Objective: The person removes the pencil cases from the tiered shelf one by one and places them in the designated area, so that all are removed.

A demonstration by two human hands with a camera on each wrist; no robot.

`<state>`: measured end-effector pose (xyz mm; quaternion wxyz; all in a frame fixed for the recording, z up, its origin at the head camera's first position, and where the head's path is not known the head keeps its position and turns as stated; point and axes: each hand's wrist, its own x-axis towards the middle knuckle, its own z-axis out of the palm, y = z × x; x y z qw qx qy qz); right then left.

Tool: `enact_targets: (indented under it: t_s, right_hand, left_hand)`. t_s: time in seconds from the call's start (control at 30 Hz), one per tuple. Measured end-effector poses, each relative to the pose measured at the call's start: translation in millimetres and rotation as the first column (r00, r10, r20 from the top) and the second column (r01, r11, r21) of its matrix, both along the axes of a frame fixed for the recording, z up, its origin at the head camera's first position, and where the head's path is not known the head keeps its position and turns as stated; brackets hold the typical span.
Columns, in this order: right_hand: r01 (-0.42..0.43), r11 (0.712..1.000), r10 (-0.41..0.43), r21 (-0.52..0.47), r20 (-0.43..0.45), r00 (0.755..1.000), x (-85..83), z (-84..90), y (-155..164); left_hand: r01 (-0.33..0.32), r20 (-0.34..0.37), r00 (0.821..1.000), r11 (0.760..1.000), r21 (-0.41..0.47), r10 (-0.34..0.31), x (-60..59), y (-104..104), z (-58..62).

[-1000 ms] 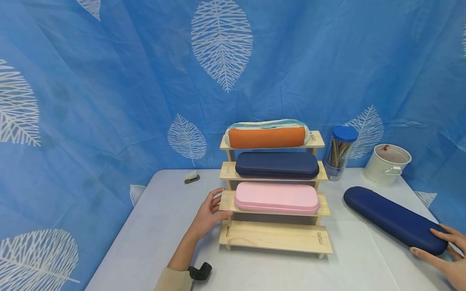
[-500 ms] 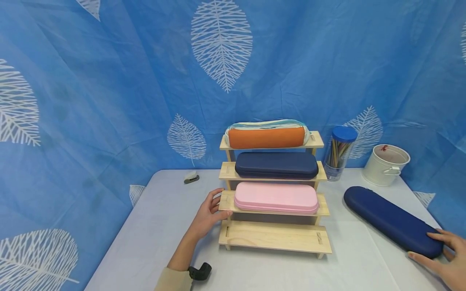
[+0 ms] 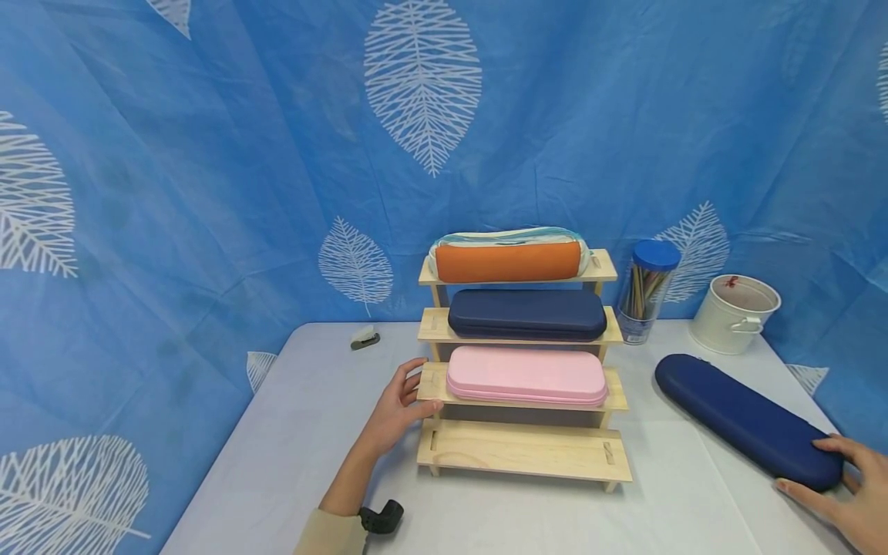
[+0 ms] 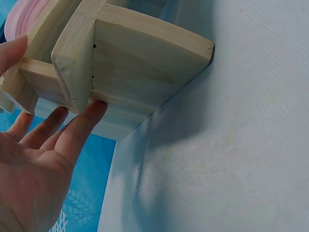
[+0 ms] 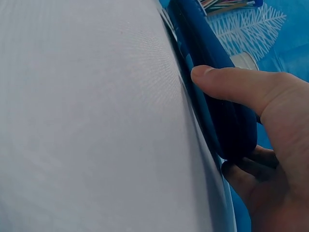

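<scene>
My left hand [image 3: 394, 412] holds the left end of a four-tier wooden display rack [image 3: 523, 451], its thumb at the front edge of the second-lowest step. The left wrist view shows the fingertips against the rack's wooden side [image 4: 140, 63]. At the far right, my right hand [image 3: 842, 489] grips the near end of a dark blue zip pencil case [image 3: 745, 420], which lies slanted on the table. Thumb and fingers sit on opposite sides of that blue case [image 5: 217, 111] in the right wrist view.
On the rack's steps rest an orange pencil pouch [image 3: 509, 262], a navy case [image 3: 527, 314] and a pink case [image 3: 527, 375]. Behind them to the right stand a blue-lidded tube of pencils [image 3: 645, 293] and a white bucket [image 3: 735, 314]. A small stapler [image 3: 364, 338] lies at back left.
The near end of the blue case and my right hand have shifted slightly left, mostly in the first half second. My left hand stays put on the rack.
</scene>
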<state>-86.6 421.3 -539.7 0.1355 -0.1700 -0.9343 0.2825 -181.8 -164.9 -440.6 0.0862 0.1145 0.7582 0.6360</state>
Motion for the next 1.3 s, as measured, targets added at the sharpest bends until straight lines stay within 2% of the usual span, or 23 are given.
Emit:
enact_targets:
  t_s: [0.17,0.33,0.53,0.73,0.83,1.07,1.3]
  right_hand:
    - [-0.008,1.0,0.009,0.013,-0.021,1.0,0.4,7.9,-4]
    - [0.028,0.998,-0.022,0.052,-0.112,0.993,1.7,17.4,-8]
    - [0.021,1.0,-0.02,0.002,-0.232,0.973,2.1,33.4,-19]
    - [-0.049,0.999,0.053,0.023,-0.235,0.971,-1.4,43.5,-28]
    - [-0.104,0.995,0.103,0.012,-0.273,0.957,-3.1,45.8,-31]
    - [-0.222,0.975,0.218,0.002,-0.197,0.956,-5.5,61.8,-48]
    - [-0.295,0.956,0.286,0.008,-0.261,0.922,-11.5,73.1,-60]
  left_hand:
    - [0.009,-0.002,1.0,1.0,0.011,-0.009,-0.2,0,0.0]
    - [0.013,0.0,1.0,1.0,0.023,-0.013,-0.2,-1,-0.6]
    - [0.008,0.002,1.0,1.0,0.011,-0.008,1.0,0,0.7]
    - [0.001,0.0,1.0,1.0,0.015,-0.001,0.9,0,0.8]
    - [0.002,0.003,1.0,1.0,0.014,-0.002,1.1,0,1.2]
    - [-0.001,0.004,1.0,1.0,0.009,0.001,1.2,0,1.1]
    - [-0.005,0.011,1.0,1.0,0.007,0.005,1.6,0,1.7]
